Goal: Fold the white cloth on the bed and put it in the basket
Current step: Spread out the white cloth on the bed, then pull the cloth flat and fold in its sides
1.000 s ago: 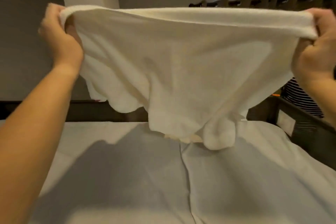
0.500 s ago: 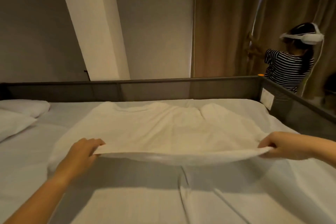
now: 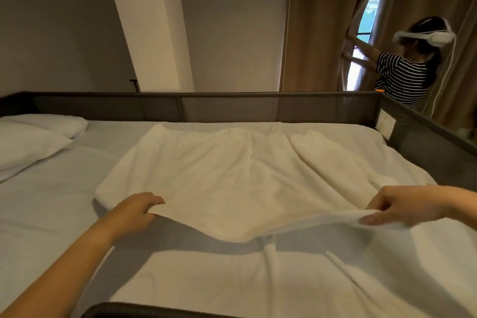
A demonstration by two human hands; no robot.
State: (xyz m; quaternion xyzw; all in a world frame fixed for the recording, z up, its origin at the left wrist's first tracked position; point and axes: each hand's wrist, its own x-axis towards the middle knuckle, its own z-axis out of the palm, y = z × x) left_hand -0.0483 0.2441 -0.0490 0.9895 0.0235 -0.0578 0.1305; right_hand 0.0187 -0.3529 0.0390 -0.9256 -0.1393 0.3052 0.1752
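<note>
A bed (image 3: 59, 204) with a pale sheet and a dark rail fills the view, two pillows (image 3: 31, 139) lying at its left end. The white cloth (image 3: 242, 175) is spread across the mattress, its far part flat, its near edge lifted off the sheet. The near left corner is pinched by the left hand (image 3: 134, 212), the near right corner by the right hand (image 3: 402, 205). Beyond the rail, brown curtains (image 3: 317, 28) are handled by another person (image 3: 405, 72).

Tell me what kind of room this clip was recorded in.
Most likely a bedroom. A bed with a grey sheet and dark frame fills the view, pillows lie at its left end, and floor-length curtains hang over a window. Both hands hold the white cloth spread on the bed.
</note>
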